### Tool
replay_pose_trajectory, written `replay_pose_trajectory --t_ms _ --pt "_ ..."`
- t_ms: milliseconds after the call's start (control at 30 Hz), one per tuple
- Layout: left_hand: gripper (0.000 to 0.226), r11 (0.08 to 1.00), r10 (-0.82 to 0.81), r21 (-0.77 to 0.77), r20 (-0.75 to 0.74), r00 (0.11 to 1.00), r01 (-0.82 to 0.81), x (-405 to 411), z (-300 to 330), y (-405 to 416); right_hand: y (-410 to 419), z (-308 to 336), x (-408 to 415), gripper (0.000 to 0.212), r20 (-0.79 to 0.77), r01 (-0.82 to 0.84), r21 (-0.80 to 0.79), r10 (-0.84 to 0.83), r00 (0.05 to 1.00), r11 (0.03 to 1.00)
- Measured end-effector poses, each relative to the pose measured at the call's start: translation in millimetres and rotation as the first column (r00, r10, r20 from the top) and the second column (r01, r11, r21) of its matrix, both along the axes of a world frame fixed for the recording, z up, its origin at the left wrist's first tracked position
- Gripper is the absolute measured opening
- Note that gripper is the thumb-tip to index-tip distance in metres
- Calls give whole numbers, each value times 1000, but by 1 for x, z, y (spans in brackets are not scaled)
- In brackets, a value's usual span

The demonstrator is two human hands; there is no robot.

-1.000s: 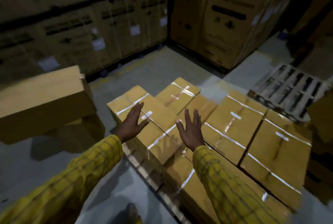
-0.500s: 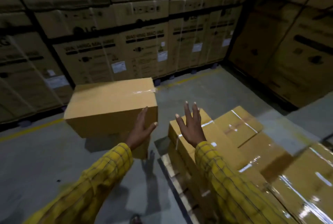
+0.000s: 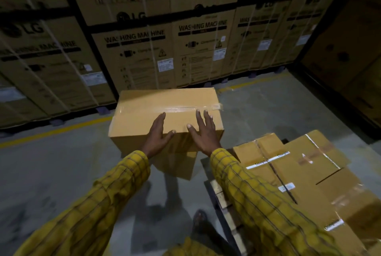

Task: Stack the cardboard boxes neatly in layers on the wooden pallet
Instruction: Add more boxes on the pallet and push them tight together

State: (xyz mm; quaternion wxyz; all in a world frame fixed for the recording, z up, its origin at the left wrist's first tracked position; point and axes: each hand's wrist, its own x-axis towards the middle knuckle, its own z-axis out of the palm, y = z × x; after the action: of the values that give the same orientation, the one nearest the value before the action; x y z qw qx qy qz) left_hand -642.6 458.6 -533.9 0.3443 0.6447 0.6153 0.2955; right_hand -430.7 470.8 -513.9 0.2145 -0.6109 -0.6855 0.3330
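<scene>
Both hands, left hand (image 3: 157,135) and right hand (image 3: 203,132), lie flat and spread on the near top edge of the plain tan tape-sealed cardboard box (image 3: 165,115) atop another beside the wooden pallet (image 3: 221,196); rigid, smooth-faced, probably moderately heavy, it is likely best gripped under opposite ends.

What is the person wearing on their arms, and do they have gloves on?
Both arms wear long yellow sleeves crossed with thin dark check lines, reaching down to the wrists. The left hand and right hand are bare: no gloves, and no rings or watch show.
</scene>
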Motion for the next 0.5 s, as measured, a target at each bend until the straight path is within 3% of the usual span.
replay_pose_trajectory --t_ms 267,500 --pt "83 977 -206 -5 -248 947 212 -39 -23 113 62 -45 -68 71 -150 143 -95 -156 976 985" --pt "81 935 -349 -83 -382 856 345 -66 -39 201 108 -65 -105 69 -124 263 -158 -284 951 952"
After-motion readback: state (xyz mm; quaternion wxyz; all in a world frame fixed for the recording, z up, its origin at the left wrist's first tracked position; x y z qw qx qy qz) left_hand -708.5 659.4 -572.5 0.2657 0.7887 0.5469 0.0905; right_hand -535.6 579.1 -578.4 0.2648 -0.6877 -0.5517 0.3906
